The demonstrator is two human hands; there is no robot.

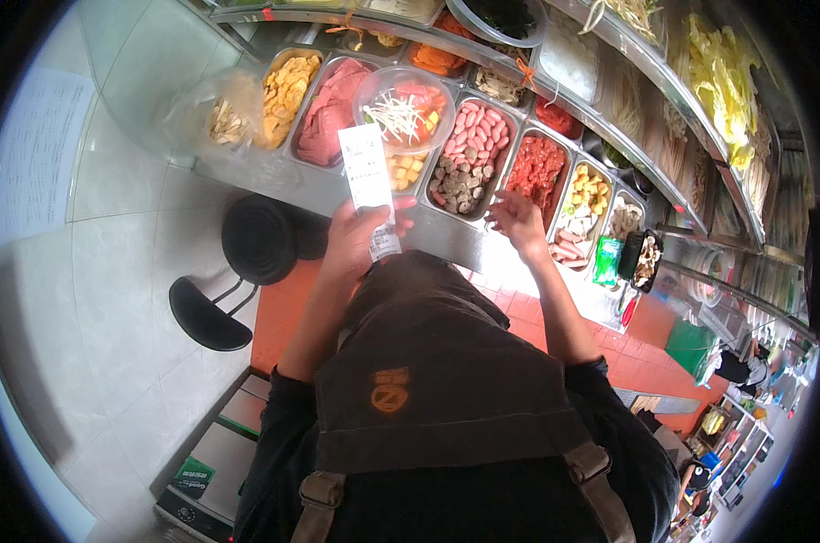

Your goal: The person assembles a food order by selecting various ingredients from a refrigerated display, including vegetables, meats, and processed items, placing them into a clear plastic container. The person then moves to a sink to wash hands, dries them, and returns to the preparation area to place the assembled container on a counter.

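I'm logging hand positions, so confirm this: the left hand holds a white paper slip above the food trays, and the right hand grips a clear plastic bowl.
Wrong on the right hand: the head view shows it empty, fingers spread at the edge of the food trays. The clear plastic bowl rests untouched on them. The left hand does hold the white paper slip.

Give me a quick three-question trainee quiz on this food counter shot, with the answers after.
1. True or false: the left hand holds a white paper slip.
2. What rests on top of the metal trays just beyond that slip? A) a clear round plastic bowl of mixed ingredients B) a black frying pan C) a folded blue towel
3. Which hand reaches, holding nothing, over the steel counter edge near the tray of sliced brown sausage?

Key: 1 true; 2 A; 3 the right hand.
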